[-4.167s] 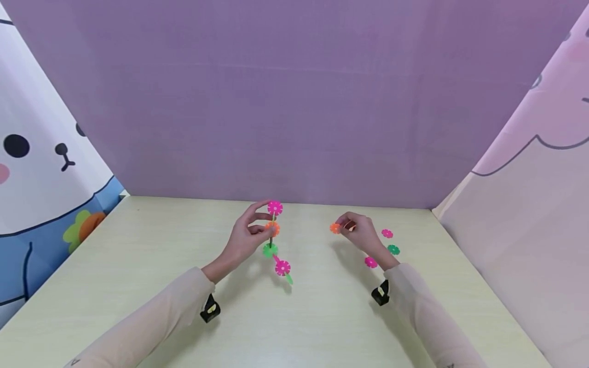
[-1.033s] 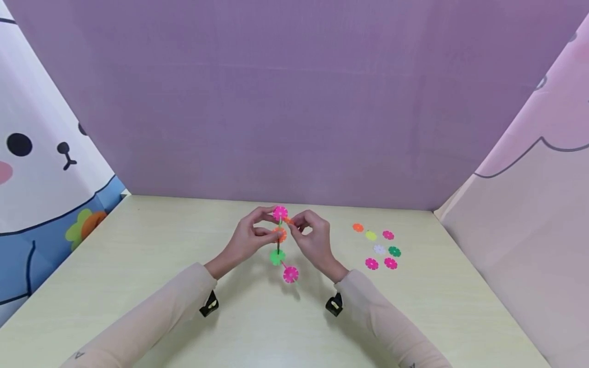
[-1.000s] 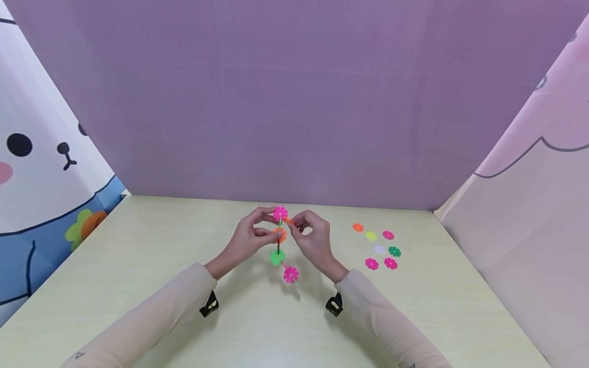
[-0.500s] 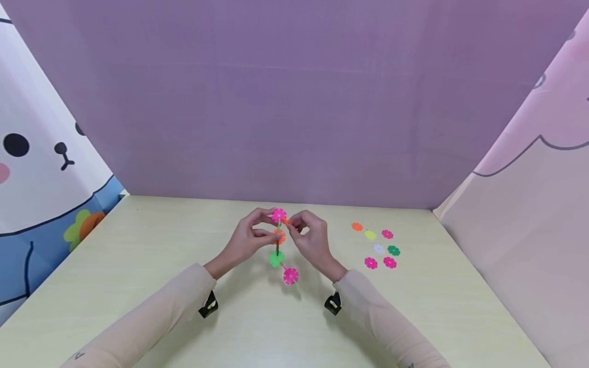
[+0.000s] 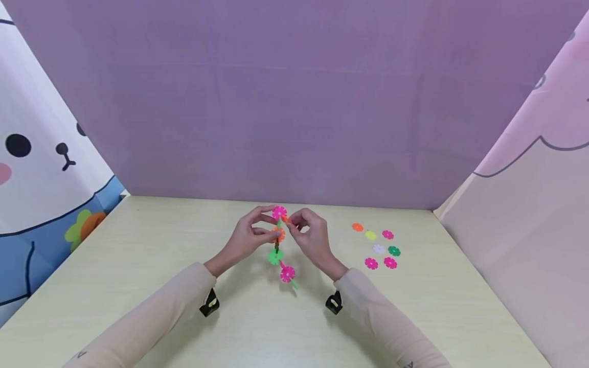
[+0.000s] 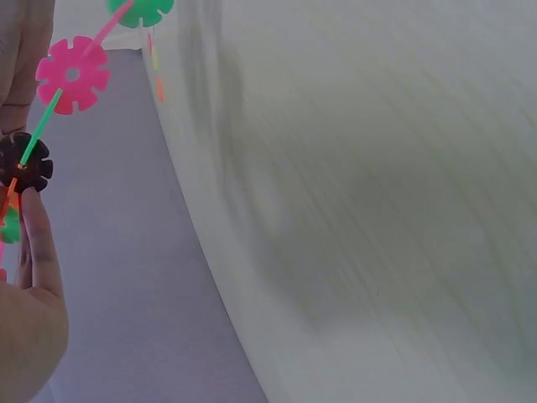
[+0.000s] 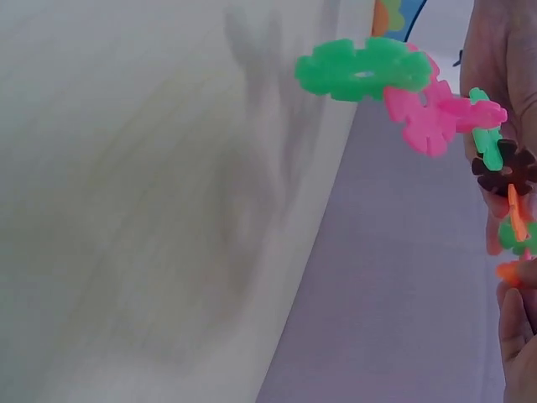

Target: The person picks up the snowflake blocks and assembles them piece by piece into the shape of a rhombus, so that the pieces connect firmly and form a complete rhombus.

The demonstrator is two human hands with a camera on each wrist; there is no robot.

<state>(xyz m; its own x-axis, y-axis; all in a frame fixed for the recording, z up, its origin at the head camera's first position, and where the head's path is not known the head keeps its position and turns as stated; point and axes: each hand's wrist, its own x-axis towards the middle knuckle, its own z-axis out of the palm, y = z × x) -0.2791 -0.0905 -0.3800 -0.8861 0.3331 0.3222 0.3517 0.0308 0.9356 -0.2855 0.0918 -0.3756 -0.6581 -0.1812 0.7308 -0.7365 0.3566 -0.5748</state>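
Note:
A linked chain of slotted plastic flower discs hangs from my left hand (image 5: 244, 237) in the head view. Its fingers and thumb grip the upper part, at an orange disc (image 5: 280, 234). A pink disc (image 5: 279, 212) tops the chain; a green disc (image 5: 275, 256) and a lower pink disc (image 5: 287, 274) dangle below. In the left wrist view a brown disc (image 6: 35, 168) is against the thumb. My right hand (image 5: 314, 237) pinches a separate-looking orange disc (image 5: 287, 220) edge-on, right at the top pink disc. The right wrist view shows that orange disc (image 7: 508, 271) between the fingertips.
Several loose discs lie flat on the pale table (image 5: 442, 306) to the right, among them orange (image 5: 357, 227), yellow (image 5: 370, 234), white (image 5: 379, 249) and dark green (image 5: 394, 251) ones. A purple panel (image 5: 294, 112) stands along the table's back edge.
Since the oldest frame my right hand has brought its orange disc left to the chain's top, uncovering the loose discs. Over the last second both hands barely move; the chain's lower end swings slightly.

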